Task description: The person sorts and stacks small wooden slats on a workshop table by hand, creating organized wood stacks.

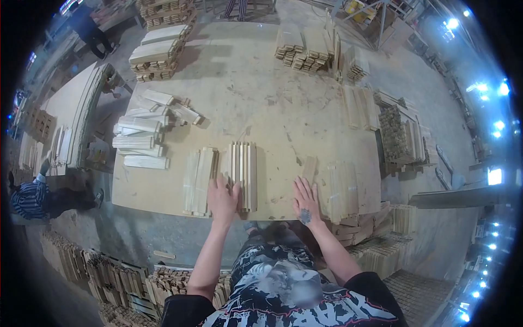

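From my remote post I see the left hand (222, 203) with fingers extended and thumb apart, lying between a pale wooden slat stack (200, 182) and a ridged bundle of narrow wooden strips (249, 177), both near the front edge of the broad tan tabletop (261, 120); I cannot tell whether it presses on either. I see the right hand (305, 201) spread flat, grasping nothing, its fingertips just by a short light-brown wooden block (309, 167), left of another pale slat pile (342, 188).

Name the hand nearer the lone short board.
Right. The right hand lies just on the near side of the lone short board; the left hand is farther off, to its left.
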Available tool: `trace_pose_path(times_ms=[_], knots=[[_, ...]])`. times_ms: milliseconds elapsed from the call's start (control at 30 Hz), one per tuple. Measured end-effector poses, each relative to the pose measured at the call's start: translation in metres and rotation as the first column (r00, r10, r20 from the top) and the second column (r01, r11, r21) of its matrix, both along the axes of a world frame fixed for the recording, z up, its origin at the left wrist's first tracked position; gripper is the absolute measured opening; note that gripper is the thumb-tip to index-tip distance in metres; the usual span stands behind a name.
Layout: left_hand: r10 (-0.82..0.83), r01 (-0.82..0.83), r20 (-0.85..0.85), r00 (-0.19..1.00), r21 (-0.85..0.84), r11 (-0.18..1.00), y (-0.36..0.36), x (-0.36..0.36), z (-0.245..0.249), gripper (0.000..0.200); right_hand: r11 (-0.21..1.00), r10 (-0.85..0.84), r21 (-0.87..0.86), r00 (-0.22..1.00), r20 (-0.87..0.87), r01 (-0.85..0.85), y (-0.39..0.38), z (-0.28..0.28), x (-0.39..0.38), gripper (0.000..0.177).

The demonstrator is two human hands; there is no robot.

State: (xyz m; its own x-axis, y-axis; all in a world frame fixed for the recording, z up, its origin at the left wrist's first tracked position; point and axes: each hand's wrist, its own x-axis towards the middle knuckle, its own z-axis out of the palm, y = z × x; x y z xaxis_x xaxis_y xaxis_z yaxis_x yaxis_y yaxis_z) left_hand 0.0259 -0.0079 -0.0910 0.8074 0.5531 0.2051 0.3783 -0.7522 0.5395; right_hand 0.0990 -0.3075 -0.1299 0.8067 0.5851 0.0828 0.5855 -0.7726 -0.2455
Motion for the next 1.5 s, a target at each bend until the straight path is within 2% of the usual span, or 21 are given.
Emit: trace_pose_path(times_ms=[33,133,200,267,300,400,433,533,600,633,767,833,867,933,967,1033,1100,1200,1333,1433,1500], knots=[[0.012,-0.012,-0.009,1.000,0.007,1.000,-0.010,0.008,-0.001,0.056,1.000,-0.017,-0.017,1.000,-0.008,0.016,-0.016,0.003,0.000,0.066],[0.013,-0.037,-0.135,0.991,-0.176,0.984,-0.029,0.023,0.005,0.060,0.996,-0.059,-0.065,0.998,-0.022,0.057,-0.053,0.011,-0.001,0.066],[-0.029,0.015,-0.097,0.995,-0.133,0.991,-0.049,0.027,0.007,0.062,0.993,-0.072,-0.099,0.997,-0.021,0.070,-0.068,0.014,-0.002,0.064],[-0.063,0.059,-0.076,0.995,-0.064,0.996,-0.071,0.032,0.018,0.063,0.996,-0.086,0.024,0.996,0.000,0.086,-0.061,0.018,-0.005,0.060],[-0.018,0.011,-0.074,0.997,-0.092,0.996,-0.077,0.035,0.020,0.067,0.992,-0.094,0.085,0.996,0.010,0.093,-0.054,0.020,-0.006,0.059],[0.032,-0.039,-0.054,0.998,-0.125,0.991,-0.075,0.041,0.007,0.071,0.976,0.009,0.219,0.999,-0.035,-0.001,-0.021,0.023,-0.007,0.047],[0.032,-0.049,-0.089,0.996,-0.194,0.980,-0.070,0.042,0.000,0.076,0.972,0.044,0.234,0.998,-0.043,-0.033,-0.007,0.025,-0.006,0.046],[0.042,-0.058,-0.057,0.997,-0.304,0.951,-0.060,0.046,-0.007,0.081,0.949,0.161,0.283,0.985,-0.066,-0.136,0.033,0.024,-0.001,0.044],[0.038,-0.095,-0.136,0.990,-0.442,0.892,-0.057,0.051,-0.007,0.085,0.927,0.243,0.310,0.967,-0.075,-0.209,0.055,0.022,0.008,0.043],[0.034,-0.119,-0.173,0.984,-0.508,0.853,-0.057,0.052,-0.007,0.087,0.917,0.258,0.334,0.963,-0.080,-0.217,0.062,0.019,0.011,0.037],[0.059,-0.163,-0.221,0.973,-0.489,0.857,-0.065,0.055,0.000,0.086,0.920,0.298,0.296,0.949,-0.105,-0.256,0.067,0.008,0.022,0.032],[0.066,-0.155,-0.180,0.981,-0.538,0.829,-0.070,0.054,0.006,0.084,0.930,0.326,0.219,0.937,-0.125,-0.295,0.065,0.006,0.024,0.033],[0.068,-0.146,-0.158,0.985,-0.562,0.814,-0.071,0.054,0.007,0.082,0.926,0.328,0.242,0.935,-0.132,-0.291,0.067,0.004,0.024,0.034],[0.061,-0.148,-0.145,0.988,-0.719,0.679,-0.062,0.055,0.006,0.080,0.918,0.325,0.284,0.935,-0.144,-0.276,0.072,0.003,0.024,0.038],[0.056,-0.143,-0.137,0.989,-0.787,0.600,-0.059,0.055,0.005,0.079,0.930,0.318,0.248,0.932,-0.174,-0.271,0.072,0.003,0.023,0.043],[0.086,-0.170,-0.168,0.982,-0.594,0.786,-0.061,0.053,0.016,0.077,0.950,0.296,0.174,0.927,-0.232,-0.259,0.075,0.019,0.022,0.055],[0.115,-0.164,-0.166,0.979,-0.320,0.933,-0.063,0.050,0.013,0.075,0.950,0.286,0.193,0.934,-0.216,-0.246,0.076,0.017,0.021,0.061],[0.144,-0.154,-0.218,0.965,-0.026,0.988,-0.068,0.044,0.002,0.077,0.949,0.262,0.236,0.940,-0.220,-0.209,0.072,0.014,0.017,0.067],[0.074,-0.093,-0.173,0.982,-0.110,0.990,-0.086,0.045,-0.004,0.073,0.937,0.196,0.331,0.951,-0.240,-0.110,0.058,0.019,0.017,0.070],[-0.033,-0.003,-0.189,0.982,-0.190,0.982,-0.109,0.045,-0.009,0.072,0.950,0.137,0.305,0.961,-0.241,-0.059,0.033,0.014,0.016,0.073],[-0.143,0.117,-0.071,0.987,-0.287,0.951,-0.129,0.038,-0.006,0.070,0.960,0.082,0.278,0.965,-0.249,-0.010,0.011,0.023,0.012,0.073]])
